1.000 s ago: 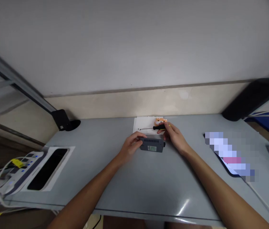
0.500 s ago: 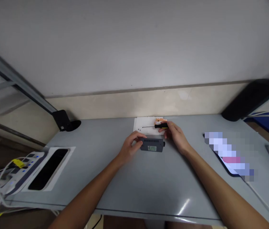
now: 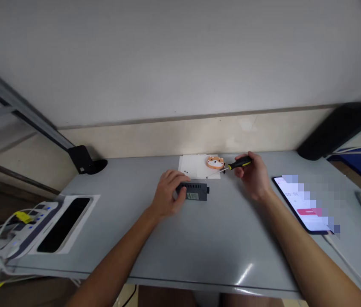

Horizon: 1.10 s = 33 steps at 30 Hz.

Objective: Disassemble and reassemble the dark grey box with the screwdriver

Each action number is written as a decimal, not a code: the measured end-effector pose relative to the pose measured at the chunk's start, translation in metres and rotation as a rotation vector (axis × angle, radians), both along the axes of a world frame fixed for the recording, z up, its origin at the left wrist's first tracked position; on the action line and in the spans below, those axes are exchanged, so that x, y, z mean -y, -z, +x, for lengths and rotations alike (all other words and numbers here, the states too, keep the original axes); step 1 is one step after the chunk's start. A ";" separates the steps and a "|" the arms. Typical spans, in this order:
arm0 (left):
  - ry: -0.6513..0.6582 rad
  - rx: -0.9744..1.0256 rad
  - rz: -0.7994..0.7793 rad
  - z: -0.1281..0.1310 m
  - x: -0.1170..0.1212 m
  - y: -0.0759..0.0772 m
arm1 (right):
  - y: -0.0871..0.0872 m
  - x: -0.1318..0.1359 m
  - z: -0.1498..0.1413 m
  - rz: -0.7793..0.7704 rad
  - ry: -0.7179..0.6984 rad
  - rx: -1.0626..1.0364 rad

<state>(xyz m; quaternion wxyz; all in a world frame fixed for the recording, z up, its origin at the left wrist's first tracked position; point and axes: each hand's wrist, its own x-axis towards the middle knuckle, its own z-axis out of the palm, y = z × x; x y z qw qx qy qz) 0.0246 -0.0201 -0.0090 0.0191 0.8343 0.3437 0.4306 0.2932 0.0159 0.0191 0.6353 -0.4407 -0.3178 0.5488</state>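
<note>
My left hand (image 3: 168,194) grips the left end of a dark grey box (image 3: 201,192) with a row of vent slots, a pale label and a small black knob-like part at its right end. In my right hand (image 3: 255,177) is a black and yellow screwdriver (image 3: 240,163), its thin shaft pointing left and down. A tiny dark piece, probably a screw, shows at the tip over the edge of the white paper (image 3: 196,164). Several small dark screws (image 3: 186,172) lie on that paper. An orange and white animal-faced case (image 3: 215,162) sits on the paper's right side.
A lit phone (image 3: 298,204) with a white cable lies at the right. To the left are a dark phone (image 3: 63,224) on white paper and a power strip (image 3: 35,228) with tangled cables. A black cylinder (image 3: 337,130) stands at the back right.
My right hand has moved right and turned, taking the screwdriver away from over the paper. The animal-faced case is now uncovered. My left hand and the box have shifted slightly left.
</note>
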 end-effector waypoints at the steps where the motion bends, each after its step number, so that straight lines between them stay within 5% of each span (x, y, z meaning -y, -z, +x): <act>1: 0.003 -0.017 0.023 0.003 0.002 0.000 | 0.000 0.000 0.000 -0.005 0.006 0.004; 10: 0.026 -0.058 0.125 0.025 0.011 0.005 | -0.003 0.006 -0.007 -0.107 -0.042 0.107; 33: 0.038 -0.024 0.136 0.025 0.008 0.005 | 0.006 0.003 -0.009 -0.101 -0.073 0.185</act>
